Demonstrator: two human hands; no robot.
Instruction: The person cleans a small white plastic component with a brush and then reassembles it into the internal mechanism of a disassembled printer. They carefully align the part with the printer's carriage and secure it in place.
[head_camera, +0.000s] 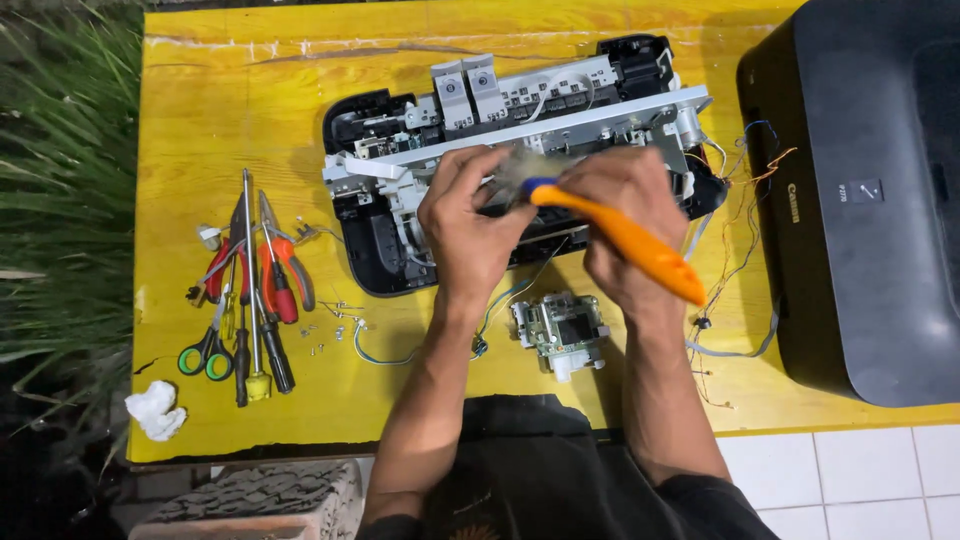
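1. Two hands work over the opened printer chassis (520, 150) on the yellow tabletop (200, 100): my right hand (625, 215) has its grip closed on an orange-handled brush (620, 235), and my left hand (470, 225) braces on the chassis, curled; I cannot tell whether it holds anything.
2. Bristles could snag loose wires (745, 190), I judge.
3. No containers; screws (335, 325) lie loose beside hand tools (250, 290).

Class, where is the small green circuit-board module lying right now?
The circuit-board module lies on the yellow table, between the person's forearms, just in front of the opened printer.
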